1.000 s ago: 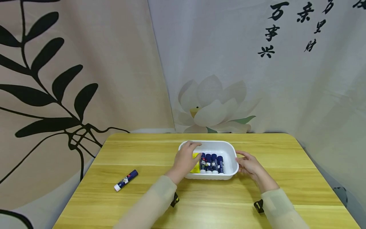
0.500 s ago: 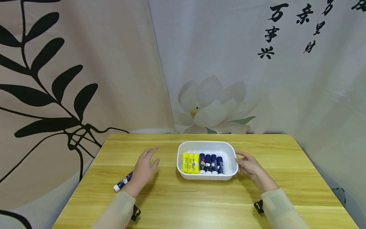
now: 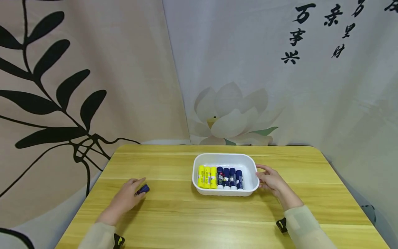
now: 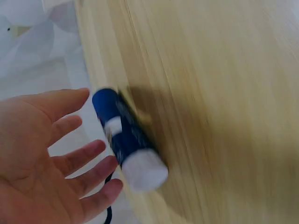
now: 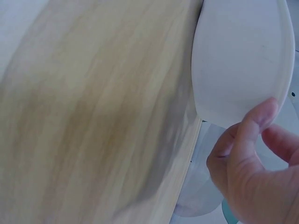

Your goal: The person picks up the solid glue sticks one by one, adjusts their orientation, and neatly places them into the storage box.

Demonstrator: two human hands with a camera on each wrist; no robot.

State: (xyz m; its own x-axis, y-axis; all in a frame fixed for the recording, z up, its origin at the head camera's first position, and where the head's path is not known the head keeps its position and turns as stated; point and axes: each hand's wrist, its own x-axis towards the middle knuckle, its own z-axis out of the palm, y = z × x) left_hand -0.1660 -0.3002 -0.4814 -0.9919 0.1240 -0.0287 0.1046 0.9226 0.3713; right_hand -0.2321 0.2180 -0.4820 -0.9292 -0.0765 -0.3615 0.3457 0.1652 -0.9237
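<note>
My left hand is over a dark blue glue stick on the left of the table. In the left wrist view, the fingers are spread beside this glue stick, apart from it, and its white end shows. My right hand holds the right end of a white plastic tray; the right wrist view has thumb and finger pinching the tray's rim. Inside the tray, 3 yellow glue sticks lie side by side with several dark blue glue sticks.
The wooden table has light grain and rounded far corners. Behind it hangs a cloth backdrop printed with leaves, a lotus and characters. Dark wrist straps show at the sleeves.
From above the tray, my left hand has travelled left to the loose blue glue stick, which it now partly covers. My right hand has stayed at the tray's right end.
</note>
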